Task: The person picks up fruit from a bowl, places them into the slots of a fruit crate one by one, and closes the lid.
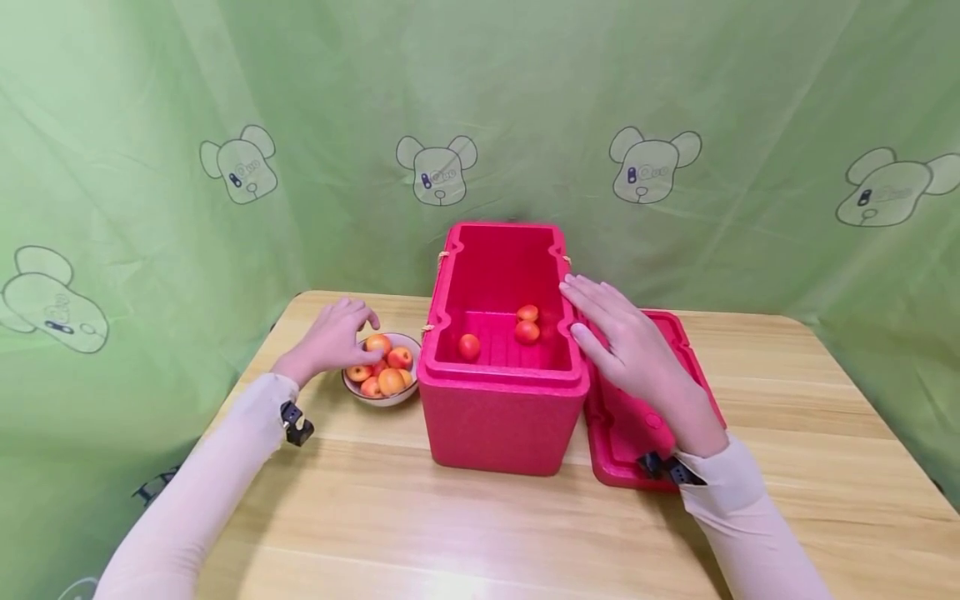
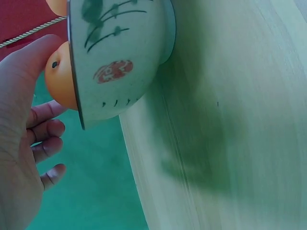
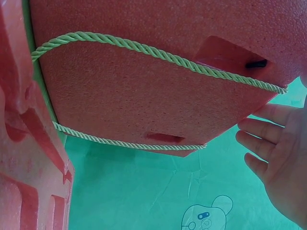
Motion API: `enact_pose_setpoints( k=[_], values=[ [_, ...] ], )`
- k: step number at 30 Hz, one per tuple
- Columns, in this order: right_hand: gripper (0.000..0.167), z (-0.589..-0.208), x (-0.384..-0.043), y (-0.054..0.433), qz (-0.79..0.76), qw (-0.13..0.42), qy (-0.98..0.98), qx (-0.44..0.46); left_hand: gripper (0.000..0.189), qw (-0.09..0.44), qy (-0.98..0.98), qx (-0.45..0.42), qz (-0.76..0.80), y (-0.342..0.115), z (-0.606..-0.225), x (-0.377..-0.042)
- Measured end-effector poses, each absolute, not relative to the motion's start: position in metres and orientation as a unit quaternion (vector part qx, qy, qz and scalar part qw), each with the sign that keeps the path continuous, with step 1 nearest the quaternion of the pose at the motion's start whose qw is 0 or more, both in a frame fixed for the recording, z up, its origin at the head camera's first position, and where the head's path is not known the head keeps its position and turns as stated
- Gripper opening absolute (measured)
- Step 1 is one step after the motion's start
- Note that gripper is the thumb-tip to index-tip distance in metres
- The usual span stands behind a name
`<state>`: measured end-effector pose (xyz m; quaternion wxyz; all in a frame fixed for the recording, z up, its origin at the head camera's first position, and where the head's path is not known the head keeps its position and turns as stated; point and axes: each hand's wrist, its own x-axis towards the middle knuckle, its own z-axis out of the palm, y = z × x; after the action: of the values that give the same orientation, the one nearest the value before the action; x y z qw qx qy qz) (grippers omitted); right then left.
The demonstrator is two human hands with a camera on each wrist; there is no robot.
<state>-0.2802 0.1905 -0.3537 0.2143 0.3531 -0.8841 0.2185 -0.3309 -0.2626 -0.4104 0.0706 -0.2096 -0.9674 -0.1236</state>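
Observation:
My left hand (image 1: 333,337) reaches over a ceramic bowl (image 1: 382,401) of several orange-red apricots (image 1: 391,382). Its thumb and index finger are spread apart around an apricot (image 2: 61,76) that sticks up above the bowl's rim in the left wrist view. To the right stands a red foam box (image 1: 495,425) without its lid, with 3 redder fruits (image 1: 527,332) on its floor. My right hand (image 1: 630,342) is at the box's right rim, fingers fairly straight and pointing away from me. In the right wrist view its fingertips (image 3: 247,125) are right by the box's edge.
The box's red lid (image 1: 622,442) lies on the wooden table (image 1: 360,525) to the right, partly under my right forearm. Twisted rope (image 3: 129,44) runs along the box's side. A green curtain (image 1: 525,108) with bear-head drawings hangs behind the table.

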Motion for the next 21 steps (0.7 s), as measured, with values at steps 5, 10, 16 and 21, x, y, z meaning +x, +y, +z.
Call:
enact_pose_setpoints(
  k=[5, 10, 16, 21],
  values=[
    [0.063, -0.353, -0.280, 0.191, 0.219, 0.211, -0.885, 0.352, 0.045, 0.064, -0.969, -0.206, -0.118, -0.262, -0.413, -0.332],
    [0.064, -0.354, -0.280, 0.191, 0.219, 0.210, -0.886, 0.352, 0.042, 0.070, -0.967, -0.213, -0.123, -0.262, -0.415, -0.331],
    [0.064, -0.354, -0.280, 0.191, 0.219, 0.210, -0.885, 0.352, 0.039, 0.060, -0.967, -0.211, -0.127, -0.259, -0.410, -0.330],
    [0.064, -0.354, -0.280, 0.190, 0.220, 0.211, -0.885, 0.353, 0.038, 0.044, -0.969, -0.206, -0.125, -0.257, -0.402, -0.330]
  ],
)
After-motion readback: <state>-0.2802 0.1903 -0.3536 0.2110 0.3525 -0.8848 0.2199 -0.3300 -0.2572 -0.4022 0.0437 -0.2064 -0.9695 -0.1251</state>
